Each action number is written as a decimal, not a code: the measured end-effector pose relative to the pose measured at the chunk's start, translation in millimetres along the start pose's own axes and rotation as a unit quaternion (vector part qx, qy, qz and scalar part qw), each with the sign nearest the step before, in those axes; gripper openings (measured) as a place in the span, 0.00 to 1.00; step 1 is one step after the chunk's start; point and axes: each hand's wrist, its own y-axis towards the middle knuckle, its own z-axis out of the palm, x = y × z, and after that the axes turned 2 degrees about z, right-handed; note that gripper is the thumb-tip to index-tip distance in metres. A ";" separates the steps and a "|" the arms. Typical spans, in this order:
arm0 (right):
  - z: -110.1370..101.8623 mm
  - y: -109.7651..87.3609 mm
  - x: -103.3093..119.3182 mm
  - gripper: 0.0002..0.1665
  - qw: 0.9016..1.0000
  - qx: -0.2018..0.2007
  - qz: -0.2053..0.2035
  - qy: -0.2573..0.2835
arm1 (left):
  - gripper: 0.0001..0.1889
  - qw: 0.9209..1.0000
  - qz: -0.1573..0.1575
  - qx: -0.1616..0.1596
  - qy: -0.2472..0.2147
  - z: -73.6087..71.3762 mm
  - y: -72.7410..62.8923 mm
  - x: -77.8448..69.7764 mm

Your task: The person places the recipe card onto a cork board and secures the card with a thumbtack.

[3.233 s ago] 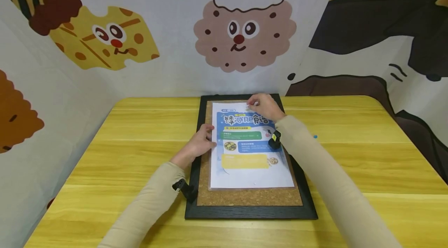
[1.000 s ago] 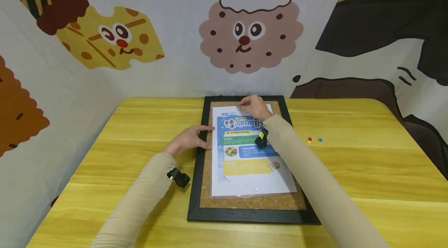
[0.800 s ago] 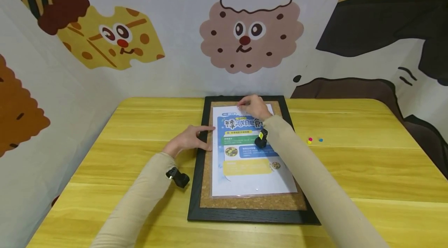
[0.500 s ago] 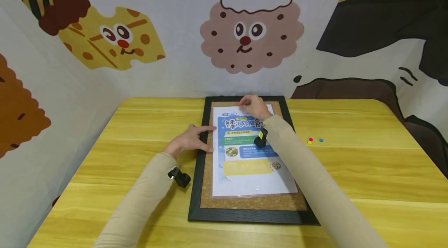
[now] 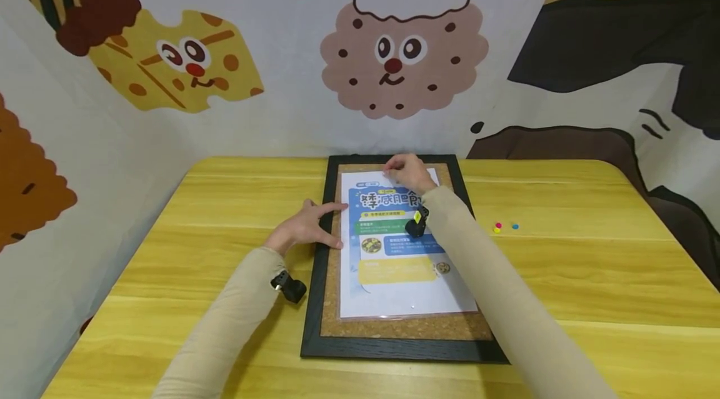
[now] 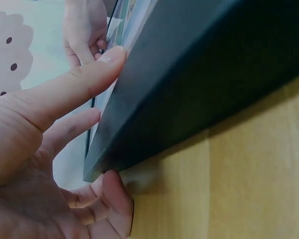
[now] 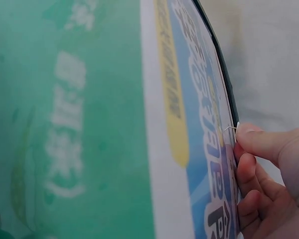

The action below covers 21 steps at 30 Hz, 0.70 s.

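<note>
A printed poster (image 5: 388, 299) in a clear sleeve lies on a cork board (image 5: 405, 328) with a black frame (image 5: 405, 349). My right hand (image 5: 409, 172) pinches a thumbtack (image 7: 231, 128) at the poster's top edge. In the right wrist view the tack's thin metal point shows beside the thumb; its head is mostly hidden by the fingers. At the left side, my left hand (image 5: 306, 224) spreads thumb and index finger, their tips touching the poster's left edge. In the left wrist view its other fingers (image 6: 117, 199) bend against the frame's outer side.
On the yellow wooden table (image 5: 590, 274), right of the board, lie a pink tack (image 5: 498, 225), a yellow tack (image 5: 497, 230) and a blue tack (image 5: 515, 226). A cartoon-printed cloth (image 5: 281, 74) hangs behind the table's back edge.
From the poster's upper right, my right hand has shifted left to the middle of its top edge. My left thumb and index finger are spread wider. Over the last second, both hands stay nearly still.
</note>
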 end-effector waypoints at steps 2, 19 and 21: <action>0.8 -1.5 0.1 0.06 1.000 -0.004 0.003 0.003 | 0.45 1.000 0.001 0.002 0.000 0.2 -0.3 0.3; 1.2 -1.6 -0.7 0.06 0.999 -0.029 0.030 0.023 | 0.46 0.999 0.006 0.014 0.029 -0.9 3.1 0.2; 1.5 -1.4 -0.5 0.06 0.999 -0.030 0.031 0.022 | 0.46 0.999 0.006 0.016 0.030 -1.0 3.2 0.7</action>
